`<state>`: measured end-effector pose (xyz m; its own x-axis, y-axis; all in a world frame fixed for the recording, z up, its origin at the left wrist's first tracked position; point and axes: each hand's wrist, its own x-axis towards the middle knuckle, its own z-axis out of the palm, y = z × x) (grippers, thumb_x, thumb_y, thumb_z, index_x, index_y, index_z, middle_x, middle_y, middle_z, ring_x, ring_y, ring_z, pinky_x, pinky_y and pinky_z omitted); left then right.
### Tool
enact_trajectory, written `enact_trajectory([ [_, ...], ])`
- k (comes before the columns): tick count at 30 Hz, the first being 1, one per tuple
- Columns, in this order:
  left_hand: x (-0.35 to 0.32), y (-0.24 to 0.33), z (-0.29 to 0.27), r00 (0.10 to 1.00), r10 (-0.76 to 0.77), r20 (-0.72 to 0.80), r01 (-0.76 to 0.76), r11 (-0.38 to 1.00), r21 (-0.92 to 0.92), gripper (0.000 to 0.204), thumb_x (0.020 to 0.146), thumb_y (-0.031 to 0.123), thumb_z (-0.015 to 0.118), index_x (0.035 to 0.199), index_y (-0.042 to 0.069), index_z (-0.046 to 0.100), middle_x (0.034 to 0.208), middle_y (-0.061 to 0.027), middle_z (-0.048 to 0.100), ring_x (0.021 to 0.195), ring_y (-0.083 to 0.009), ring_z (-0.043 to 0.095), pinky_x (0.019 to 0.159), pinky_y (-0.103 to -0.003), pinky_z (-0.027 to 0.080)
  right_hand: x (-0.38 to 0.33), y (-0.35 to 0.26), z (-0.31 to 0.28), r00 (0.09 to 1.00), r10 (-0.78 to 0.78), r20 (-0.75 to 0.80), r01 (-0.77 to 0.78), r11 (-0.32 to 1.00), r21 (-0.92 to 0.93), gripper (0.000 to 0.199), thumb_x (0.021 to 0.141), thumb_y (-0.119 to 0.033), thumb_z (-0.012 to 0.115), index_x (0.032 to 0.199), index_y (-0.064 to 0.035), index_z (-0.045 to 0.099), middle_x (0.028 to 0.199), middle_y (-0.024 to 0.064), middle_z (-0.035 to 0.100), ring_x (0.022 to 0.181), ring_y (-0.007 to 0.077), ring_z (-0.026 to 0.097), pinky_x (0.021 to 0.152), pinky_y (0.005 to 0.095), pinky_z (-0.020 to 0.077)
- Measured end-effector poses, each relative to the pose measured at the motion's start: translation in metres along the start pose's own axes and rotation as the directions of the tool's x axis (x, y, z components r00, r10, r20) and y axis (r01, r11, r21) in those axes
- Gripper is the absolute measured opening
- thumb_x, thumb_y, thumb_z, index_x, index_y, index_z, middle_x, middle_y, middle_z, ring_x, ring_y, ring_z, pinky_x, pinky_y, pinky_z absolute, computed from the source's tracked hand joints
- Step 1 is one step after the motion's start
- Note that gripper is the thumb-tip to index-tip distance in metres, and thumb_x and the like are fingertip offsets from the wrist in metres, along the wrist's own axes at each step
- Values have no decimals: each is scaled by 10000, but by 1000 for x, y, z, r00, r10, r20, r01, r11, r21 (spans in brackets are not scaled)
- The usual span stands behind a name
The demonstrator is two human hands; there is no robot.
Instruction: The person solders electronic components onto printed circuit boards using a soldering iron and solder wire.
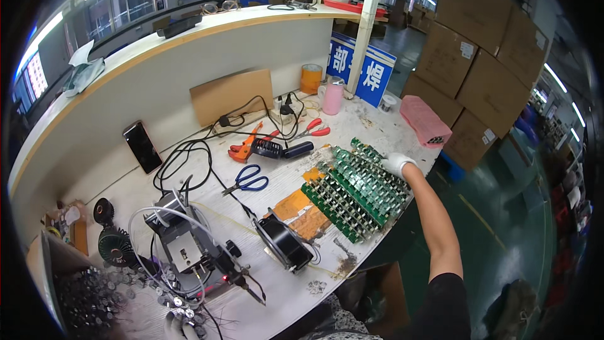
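Note:
My right hand (pixel 397 164), in a white glove, reaches to the far right edge of a block of green circuit boards (pixel 362 189). Its fingers are closed at the edge of a board there, partly hidden. My left hand (pixel 179 327), also gloved, is at the bottom edge of the view among small round metal parts (pixel 182 308). Its fingers are bent together; what they hold is too small to make out. Just beyond it stands a soldering machine (pixel 189 249) with a white tube and a pointed tip. More round parts (pixel 88 296) lie heaped at the left.
A black fan (pixel 284 242) stands mid-table. Beyond it lie blue-handled scissors (pixel 251 179), orange-handled pliers (pixel 242 151) and black cables (pixel 189 157). A phone (pixel 143 147) leans on the partition. A pink bottle (pixel 332 96) and a pink wrapped bundle (pixel 425 121) stand farther back, with cartons (pixel 472 56) beyond.

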<state>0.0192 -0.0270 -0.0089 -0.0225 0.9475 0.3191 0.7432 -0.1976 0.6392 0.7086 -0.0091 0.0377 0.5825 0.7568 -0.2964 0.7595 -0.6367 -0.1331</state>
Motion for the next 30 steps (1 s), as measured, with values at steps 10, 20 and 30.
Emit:
enact_trajectory([
  [10, -5, -18, 0, 1000, 31, -7, -31, 995, -95, 312, 890, 125, 515, 1106, -74, 621, 1122, -236, 615, 1034, -365, 580, 949, -397, 438, -48, -45, 8, 996, -8, -84, 0, 995, -96, 416, 810, -324, 572, 1073, -19, 677, 1090, 243, 651, 1023, 373, 638, 909, 424, 497],
  [20, -7, -15, -5, 998, 57, 9, -56, 996, -72, 315, 886, 145, 549, 1125, -42, 636, 1178, -221, 611, 1073, -365, 573, 951, -409, 433, -56, -62, 9, 875, 152, -460, -219, 971, -96, 254, 808, -218, 597, 990, -100, 729, 990, 186, 691, 925, 353, 671, 828, 442, 533],
  [30, -14, -16, -6, 995, -98, 5, 98, 988, -116, 311, 836, 88, 557, 1099, -75, 592, 1248, -270, 532, 1133, -388, 525, 997, -423, 401, -184, -109, -32, 480, 135, -867, 519, 753, 405, 204, 915, -107, 554, 1045, 14, 654, 919, 77, 680, 776, 167, 629, 688, 325, 497],
])
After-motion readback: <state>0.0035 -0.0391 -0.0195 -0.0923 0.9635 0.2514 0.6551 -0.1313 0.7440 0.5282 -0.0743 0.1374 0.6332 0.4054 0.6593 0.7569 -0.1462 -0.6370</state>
